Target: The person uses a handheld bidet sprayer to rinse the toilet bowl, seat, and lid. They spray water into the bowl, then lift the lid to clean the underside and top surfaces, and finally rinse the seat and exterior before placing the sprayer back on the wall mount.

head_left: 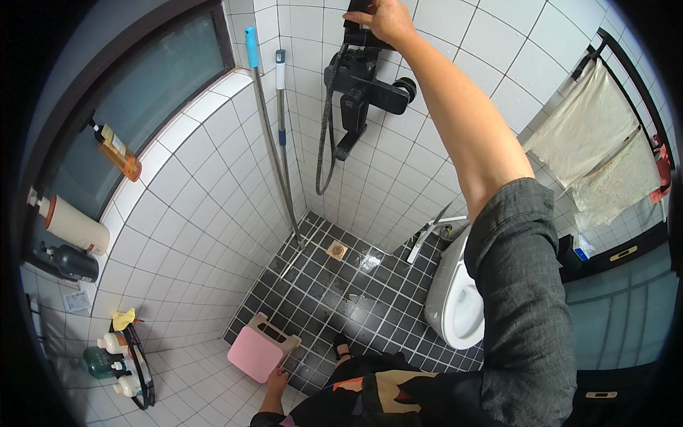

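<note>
At the top of the view my right hand is closed around a black part of the shower fitting, cut off by the picture's rim. Below it is the black shower mixer on the tiled wall, with a ribbed shower hose looping down. My left hand, low in the view, has its fingers curled at the edge of a plastic step stool with a pink seat and beige legs. The stool looks tilted. Whether it touches the floor I cannot tell.
Two long poles lean in the corner beside a floor drain. A white toilet stands at right. Pump bottles line the window ledge; a caddy hangs below left. Towels hang at right. The dark tiles look wet.
</note>
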Available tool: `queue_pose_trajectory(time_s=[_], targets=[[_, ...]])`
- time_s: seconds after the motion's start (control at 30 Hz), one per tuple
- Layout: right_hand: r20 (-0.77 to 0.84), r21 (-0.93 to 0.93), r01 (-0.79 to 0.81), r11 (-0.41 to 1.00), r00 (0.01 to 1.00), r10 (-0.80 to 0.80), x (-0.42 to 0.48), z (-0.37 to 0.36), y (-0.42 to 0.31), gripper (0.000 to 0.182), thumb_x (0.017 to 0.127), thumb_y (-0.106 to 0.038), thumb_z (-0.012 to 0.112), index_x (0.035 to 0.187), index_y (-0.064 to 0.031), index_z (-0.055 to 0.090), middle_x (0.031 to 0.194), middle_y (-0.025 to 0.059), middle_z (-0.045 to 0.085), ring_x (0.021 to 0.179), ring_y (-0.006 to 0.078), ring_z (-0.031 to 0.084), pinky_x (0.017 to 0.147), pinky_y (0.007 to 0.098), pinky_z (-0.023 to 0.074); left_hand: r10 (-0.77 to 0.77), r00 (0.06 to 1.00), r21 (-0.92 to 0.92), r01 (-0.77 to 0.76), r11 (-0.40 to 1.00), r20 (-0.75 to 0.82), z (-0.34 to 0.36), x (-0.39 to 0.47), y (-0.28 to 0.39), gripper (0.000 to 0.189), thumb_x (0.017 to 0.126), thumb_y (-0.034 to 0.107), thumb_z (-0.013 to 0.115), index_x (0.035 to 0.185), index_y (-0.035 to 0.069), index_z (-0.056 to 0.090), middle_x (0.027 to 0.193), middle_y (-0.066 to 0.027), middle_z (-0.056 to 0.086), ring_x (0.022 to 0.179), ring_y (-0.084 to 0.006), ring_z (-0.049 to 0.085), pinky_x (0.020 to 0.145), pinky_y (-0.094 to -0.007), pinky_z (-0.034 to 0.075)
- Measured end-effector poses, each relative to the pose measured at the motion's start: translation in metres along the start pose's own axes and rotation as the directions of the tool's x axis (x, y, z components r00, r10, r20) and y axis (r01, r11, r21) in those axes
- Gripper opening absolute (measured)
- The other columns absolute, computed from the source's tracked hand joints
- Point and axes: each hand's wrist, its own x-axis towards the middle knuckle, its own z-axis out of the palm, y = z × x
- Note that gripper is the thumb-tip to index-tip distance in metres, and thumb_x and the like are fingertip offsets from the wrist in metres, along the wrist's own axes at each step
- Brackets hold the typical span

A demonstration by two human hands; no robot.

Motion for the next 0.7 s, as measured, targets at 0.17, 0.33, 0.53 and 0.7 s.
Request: queue_pose_trajectory(time_s=[0.17, 0.33, 0.53, 0.7], targets=[[-0.172, 0.014, 0.107, 0.994, 0.98, -0.102, -0.005, 0.006, -0.002, 0.027, 0.068, -0.016, 0.072, 0.083, 0.0033, 0.061, 0.073, 0.0145, 0.065, 0.065, 0.022, 0.064, 0.06, 0.0321, 0.0482, -0.044, 0.999, -0.021, 0.045, 0.999, 0.026, 0.002, -0.004, -0.004, 0.031, 0.07, 0.009, 0.062, 0.099, -0.001, 0.058, 0.088, -0.0112, 0.061, 0.083, -0.021, 0.059, 0.073, -0.0322, 0.047], [-0.049, 0.083, 0.066, 0.994, 0.997, -0.062, 0.0, 0.004, -0.004, 0.031, 0.066, -0.021, 0.074, 0.082, 0.002, 0.061, 0.074, 0.0148, 0.065, 0.068, 0.0257, 0.064, 0.06, 0.0346, 0.0483, -0.035, 0.999, 0.04, 0.034, 0.999, 0.016, -0.001, -0.007, -0.017, 0.03, 0.07, 0.009, 0.063, 0.098, 0.0, 0.058, 0.089, -0.0106, 0.061, 0.082, -0.0206, 0.059, 0.073, -0.0315, 0.047], [0.111, -0.419, 0.226, 0.879, 0.974, -0.198, 0.043, -0.001, 0.007, 0.048, 0.062, -0.037, 0.077, 0.072, 0.006, 0.059, 0.069, 0.0198, 0.061, 0.071, 0.0324, 0.062, 0.063, 0.0385, 0.0486, -0.125, 0.992, -0.069, 0.127, 0.99, 0.033, 0.008, -0.009, -0.015, 0.031, 0.07, 0.01, 0.063, 0.099, 0.002, 0.059, 0.087, -0.0096, 0.061, 0.079, -0.019, 0.059, 0.07, -0.0305, 0.047], [0.191, -0.279, 0.115, 0.953, 0.98, -0.063, 0.048, 0.0, 0.017, 0.05, 0.064, -0.037, 0.077, 0.072, 0.0071, 0.056, 0.061, 0.0168, 0.06, 0.057, 0.0283, 0.061, 0.054, 0.037, 0.0475, -0.118, 0.993, -0.171, 0.121, 0.978, 0.03, 0.019, 0.006, -0.026, 0.03, 0.072, 0.013, 0.063, 0.099, 0.001, 0.059, 0.086, -0.0099, 0.062, 0.079, -0.0189, 0.059, 0.071, -0.0307, 0.047]])
